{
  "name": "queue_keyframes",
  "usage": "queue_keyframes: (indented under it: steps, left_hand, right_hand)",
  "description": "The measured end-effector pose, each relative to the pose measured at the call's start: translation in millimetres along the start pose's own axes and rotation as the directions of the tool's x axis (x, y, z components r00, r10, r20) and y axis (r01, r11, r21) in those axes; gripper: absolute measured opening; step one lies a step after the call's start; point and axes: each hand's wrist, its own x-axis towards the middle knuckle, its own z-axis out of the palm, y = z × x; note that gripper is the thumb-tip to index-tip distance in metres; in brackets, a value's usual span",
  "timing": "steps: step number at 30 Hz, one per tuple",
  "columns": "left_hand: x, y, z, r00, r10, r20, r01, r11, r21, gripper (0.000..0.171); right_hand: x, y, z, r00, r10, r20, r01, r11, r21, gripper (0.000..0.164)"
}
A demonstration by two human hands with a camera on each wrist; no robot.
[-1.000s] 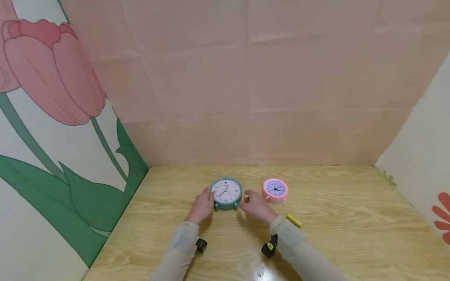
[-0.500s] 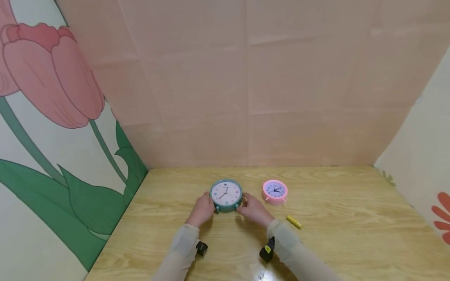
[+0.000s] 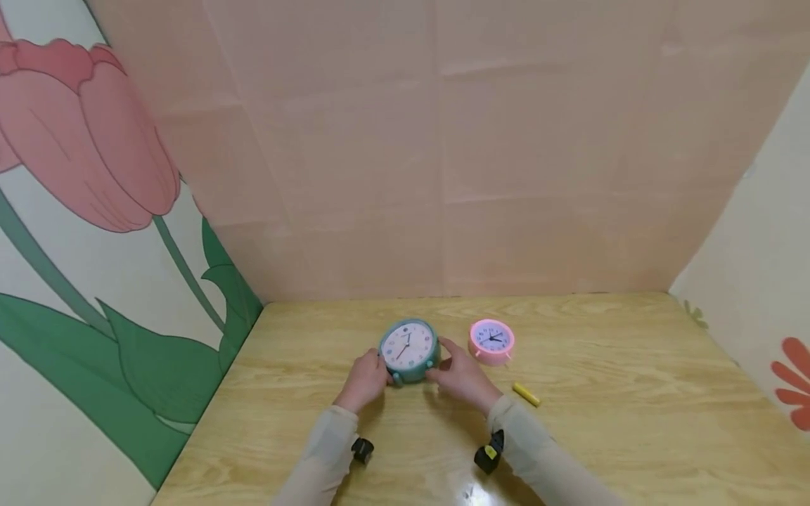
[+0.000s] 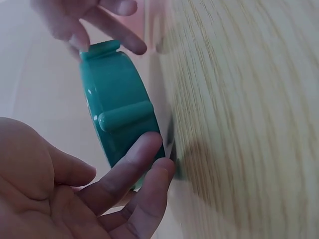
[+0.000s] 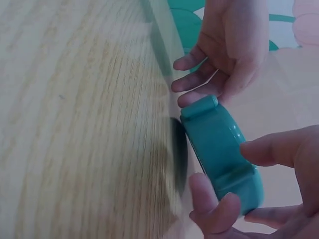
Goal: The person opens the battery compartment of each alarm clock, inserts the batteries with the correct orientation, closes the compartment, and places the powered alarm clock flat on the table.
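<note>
A round teal alarm clock (image 3: 409, 346) with a white dial is face up, turned a little, its two stubby feet towards me. My left hand (image 3: 365, 379) holds its left side, with fingertips (image 4: 145, 145) at its lower edge near one foot. Opposite, my right hand (image 3: 463, 376) grips the right side between thumb (image 5: 259, 150) and fingers. In both wrist views the clock tilts, and a shadowed gap shows between part of its back edge and the wooden tabletop (image 4: 239, 119).
A smaller pink alarm clock (image 3: 491, 341) lies face up just right of my right hand. Nearer me is a short yellow stick (image 3: 526, 394). A beige-covered wall (image 3: 443, 176) rises behind the table, with a tulip-painted wall (image 3: 95, 154) on the left.
My right hand has closed in from beside the teal clock to grip it. The clock has turned slightly, its feet swinging to the right. The pink clock and yellow stick stay put.
</note>
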Motion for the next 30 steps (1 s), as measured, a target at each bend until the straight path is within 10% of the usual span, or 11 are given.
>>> queue_keyframes:
  steps: [17,30]
  left_hand:
    - [-9.8,11.5,8.5,0.997,0.028,0.071,-0.026,0.999,-0.027,0.027]
    - [-15.7,13.6,11.8,0.993,0.001,0.121,0.013,0.993,-0.118,0.032]
  right_hand:
    - [0,-2,-3,0.975,-0.121,-0.187,0.118,0.993,-0.03,0.086]
    - [-3,-3,-1,0.976,-0.063,-0.206,0.087,0.99,0.107,0.079]
